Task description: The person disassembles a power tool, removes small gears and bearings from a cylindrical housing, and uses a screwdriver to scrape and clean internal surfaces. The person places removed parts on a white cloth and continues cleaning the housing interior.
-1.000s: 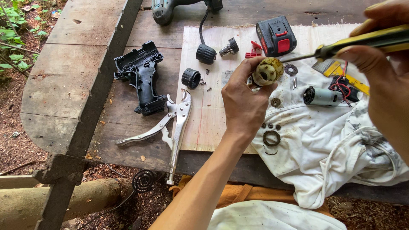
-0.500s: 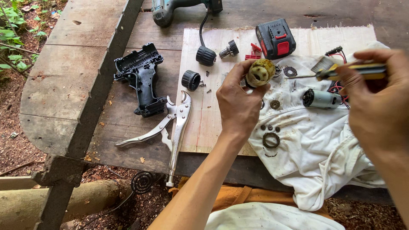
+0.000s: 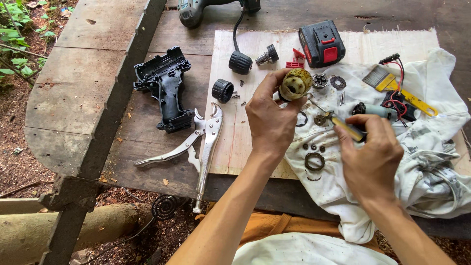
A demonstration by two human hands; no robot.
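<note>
Holding pride of place in the head view: a grimy, cream-coloured gearbox housing (image 3: 295,84), pinched between thumb and fingertips of the left hand (image 3: 271,120) and raised clear of the surface, its open end tilted toward the wearer, apparently so the bore can be seen into. The right hand (image 3: 369,156) is curled shut around the yellow-and-black handle of a screwdriver (image 3: 343,126), whose thin shaft angles up toward the housing; whether the tip touches it I cannot tell.

Laid out on a white cloth (image 3: 422,167), seemingly so small parts do not roll off:
- a dark ring (image 3: 314,161) with three small gears just above it
- a small motor (image 3: 375,111) with red and black wires
- a yellow-handled brush (image 3: 392,84)

On the pale plywood board (image 3: 245,147) beneath the cloth:
- a red-and-black battery pack (image 3: 322,43)
- a black collar (image 3: 222,90)
- a chuck piece (image 3: 267,55)

Off the board, on the weathered plank surface (image 3: 83,93):
- half of a black drill casing (image 3: 164,88), hollow side up
- locking pliers (image 3: 196,145), their handles reaching past the edge
- another power tool (image 3: 196,10), partly out of frame at the top.

Compared with half a second ago, the right hand has come down and in from the right edge, and the screwdriver, then held high and nearly level, now sits lower and points at the housing. The left hand and housing have hardly shifted.
</note>
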